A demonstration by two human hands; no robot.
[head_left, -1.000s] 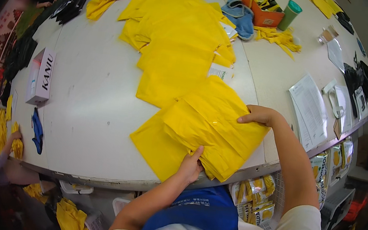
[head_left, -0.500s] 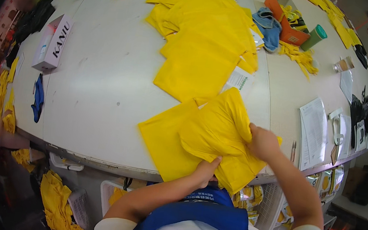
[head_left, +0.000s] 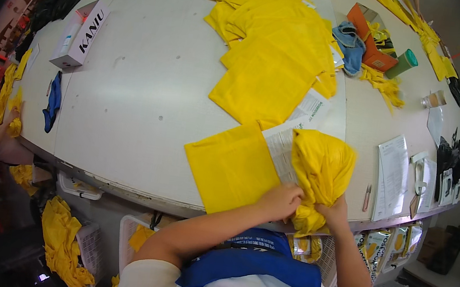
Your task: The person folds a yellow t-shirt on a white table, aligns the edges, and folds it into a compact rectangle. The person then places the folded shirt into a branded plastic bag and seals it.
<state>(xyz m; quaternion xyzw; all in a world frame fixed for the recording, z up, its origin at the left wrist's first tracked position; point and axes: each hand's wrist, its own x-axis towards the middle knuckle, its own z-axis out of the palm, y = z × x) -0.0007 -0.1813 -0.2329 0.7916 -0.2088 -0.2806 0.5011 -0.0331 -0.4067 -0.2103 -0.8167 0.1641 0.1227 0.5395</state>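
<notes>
A bunched piece of yellow fabric [head_left: 323,163] stands gathered at the table's near edge, narrow and crumpled below, puffed out above. My right hand [head_left: 335,215] is wrapped round its lower right side. At its lower left, my left hand [head_left: 283,203] is closed with curled fingers against the same fabric; the fingertips are partly hidden. Left of the bundle lies a flat, square-folded yellow piece [head_left: 232,167]. A printed white sheet [head_left: 281,150] shows between the two. Farther back, several folded yellow pieces [head_left: 269,85] overlap in a fanned row, with another paper [head_left: 311,109] sticking out.
An orange box [head_left: 376,59] of yellow items, blue denim [head_left: 348,47] and a green-lidded cup [head_left: 403,64] stand far right. Papers [head_left: 392,176] and snips [head_left: 367,197] lie at right. A white box [head_left: 80,37] and blue cloth [head_left: 53,103] are left; another person's hand [head_left: 13,115] shows.
The yellow fabric has gone from spread over the flat folded piece to gathered upright at its right, uncovering the white sheet. Both hands have come close together. The view has shifted slightly.
</notes>
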